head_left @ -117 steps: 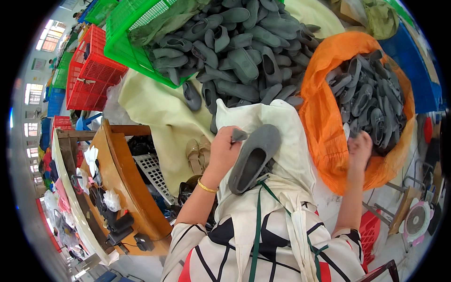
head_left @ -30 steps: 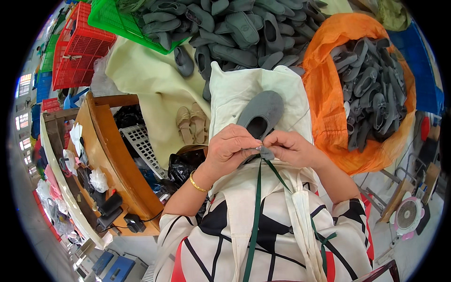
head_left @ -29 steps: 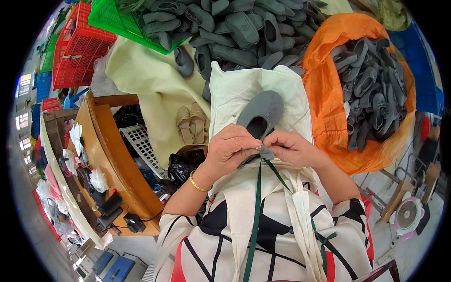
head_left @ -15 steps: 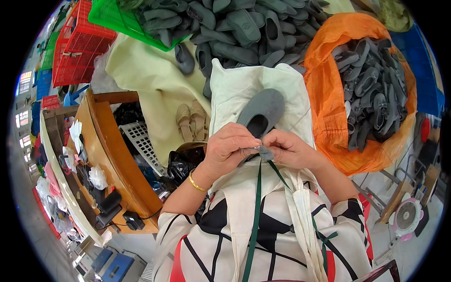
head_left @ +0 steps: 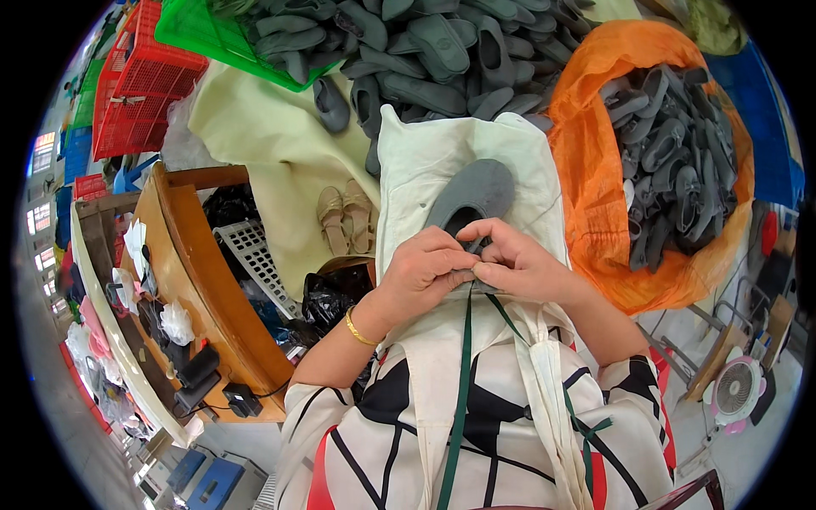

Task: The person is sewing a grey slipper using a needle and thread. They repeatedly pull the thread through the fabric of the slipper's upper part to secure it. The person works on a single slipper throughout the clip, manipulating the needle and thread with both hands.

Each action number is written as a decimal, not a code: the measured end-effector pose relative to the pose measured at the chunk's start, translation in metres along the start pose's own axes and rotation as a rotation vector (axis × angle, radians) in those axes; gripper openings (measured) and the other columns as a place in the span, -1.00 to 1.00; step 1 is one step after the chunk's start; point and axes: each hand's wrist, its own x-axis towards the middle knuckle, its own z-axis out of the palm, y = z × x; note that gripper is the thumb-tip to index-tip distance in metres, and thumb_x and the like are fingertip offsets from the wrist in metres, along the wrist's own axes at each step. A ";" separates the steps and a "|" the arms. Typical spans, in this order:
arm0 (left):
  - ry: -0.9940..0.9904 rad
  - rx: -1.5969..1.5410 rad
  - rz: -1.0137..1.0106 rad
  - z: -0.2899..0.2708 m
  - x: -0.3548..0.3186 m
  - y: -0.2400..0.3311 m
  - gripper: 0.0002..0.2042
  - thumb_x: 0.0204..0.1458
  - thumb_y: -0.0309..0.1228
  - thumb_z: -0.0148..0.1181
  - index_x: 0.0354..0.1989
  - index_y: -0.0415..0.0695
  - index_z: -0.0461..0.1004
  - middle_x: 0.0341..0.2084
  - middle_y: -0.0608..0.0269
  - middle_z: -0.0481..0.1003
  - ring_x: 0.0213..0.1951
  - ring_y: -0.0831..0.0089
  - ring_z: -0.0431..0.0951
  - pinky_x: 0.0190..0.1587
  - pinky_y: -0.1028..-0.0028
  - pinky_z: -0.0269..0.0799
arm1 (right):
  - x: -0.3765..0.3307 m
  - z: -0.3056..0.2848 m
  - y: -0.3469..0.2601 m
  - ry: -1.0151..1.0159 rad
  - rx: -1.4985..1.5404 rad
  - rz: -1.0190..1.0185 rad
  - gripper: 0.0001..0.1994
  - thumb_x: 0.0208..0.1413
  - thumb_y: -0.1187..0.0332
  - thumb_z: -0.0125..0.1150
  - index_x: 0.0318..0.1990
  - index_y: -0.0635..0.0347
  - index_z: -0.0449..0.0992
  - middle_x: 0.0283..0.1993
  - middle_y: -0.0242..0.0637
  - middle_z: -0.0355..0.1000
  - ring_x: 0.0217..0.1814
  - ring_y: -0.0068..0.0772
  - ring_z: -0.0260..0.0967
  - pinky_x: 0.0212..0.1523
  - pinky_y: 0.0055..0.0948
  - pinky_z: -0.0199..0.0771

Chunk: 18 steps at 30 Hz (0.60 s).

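Observation:
A grey slip-on shoe point(head_left: 483, 189) lies sole down on a white cloth point(head_left: 408, 161) over my lap, its toe pointing away from me. At its heel end my left hand point(head_left: 427, 268) is closed, thumb and forefinger pinching the edge. My right hand point(head_left: 520, 262) meets it there, forefinger arched over the shoe opening and thumb against the left fingertips. Whatever small thing lies between the right fingertips is too small to make out. Most of the heel is hidden behind my fingers.
Many grey shoes are heaped point(head_left: 425, 59) beyond the cloth, beside a green crate point(head_left: 229, 47). More fill an orange sack point(head_left: 586, 178) at right. A wooden table point(head_left: 221, 297) stands at left, with tan sandals point(head_left: 344, 217) on the floor and a fan point(head_left: 736, 389) at lower right.
My right forefinger has lifted and curled over the shoe opening, and the hands have drawn closer together. The grey heel tab that showed between the fingers is now mostly covered.

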 end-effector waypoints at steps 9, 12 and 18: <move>-0.054 0.080 -0.237 0.003 0.003 0.000 -0.79 -0.11 -0.56 0.42 -0.25 -0.18 0.64 -0.43 0.24 0.52 -0.42 0.42 0.53 -0.34 0.49 0.45 | 0.002 -0.002 0.001 0.391 -0.838 -0.479 -0.86 0.10 0.36 0.29 -0.23 0.18 0.52 -0.42 -0.29 0.42 -0.46 -0.26 0.39 -0.45 -0.35 0.43; -0.042 0.076 -0.226 0.009 0.002 0.006 -0.83 -0.10 -0.54 0.41 -0.29 -0.19 0.63 -0.48 0.20 0.50 -0.44 0.33 0.50 -0.38 0.44 0.41 | 0.008 0.008 0.007 0.494 -0.996 -0.647 -0.89 0.08 0.37 0.30 -0.34 0.16 0.48 -0.40 -0.29 0.43 -0.45 -0.26 0.41 -0.50 -0.35 0.41; -0.131 0.093 -0.234 0.016 0.003 0.017 -0.86 -0.07 -0.53 0.39 -0.31 -0.19 0.61 -0.50 0.22 0.48 -0.44 0.35 0.48 -0.39 0.45 0.39 | 0.011 0.002 -0.001 0.669 -0.104 -0.471 -0.83 0.28 0.31 0.16 -0.36 0.08 0.38 -0.37 -0.27 0.46 -0.54 -0.46 0.40 -0.61 -0.50 0.32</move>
